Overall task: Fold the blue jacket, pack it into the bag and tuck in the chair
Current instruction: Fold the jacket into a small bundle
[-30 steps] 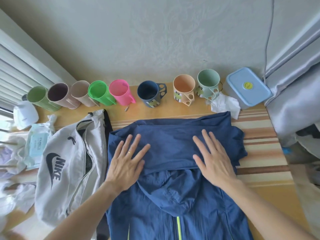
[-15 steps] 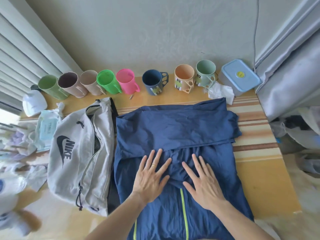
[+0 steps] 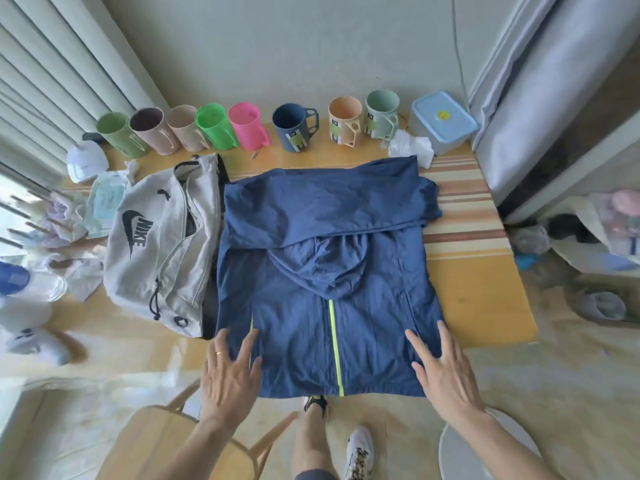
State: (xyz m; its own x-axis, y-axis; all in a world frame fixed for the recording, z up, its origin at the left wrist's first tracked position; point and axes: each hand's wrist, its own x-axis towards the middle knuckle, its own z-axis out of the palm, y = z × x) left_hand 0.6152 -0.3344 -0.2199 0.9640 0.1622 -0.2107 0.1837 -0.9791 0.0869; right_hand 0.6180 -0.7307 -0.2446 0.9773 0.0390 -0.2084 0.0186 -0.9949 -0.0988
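The blue jacket (image 3: 322, 271) lies flat on the table, its top part folded down over the hood, a yellow-green zipper running to its near hem. My left hand (image 3: 230, 372) rests open on the jacket's near left corner. My right hand (image 3: 441, 370) lies open on the near right corner, fingers spread. A light grey Nike bag (image 3: 162, 251) lies just left of the jacket, touching its edge. The wooden chair (image 3: 180, 438) stands below the table's near edge, under my left arm.
A row of coloured mugs (image 3: 242, 128) lines the table's far edge, with a blue-lidded box (image 3: 443, 121) and crumpled tissue (image 3: 412, 150) at the far right. Wipes and clutter sit left of the bag. A round grey stool (image 3: 485, 445) stands at the bottom right. My legs are under the table.
Both hands have slid down the jacket from its folded upper part to the near hem corners and moved apart. The view has pulled back, showing the chair and my legs.
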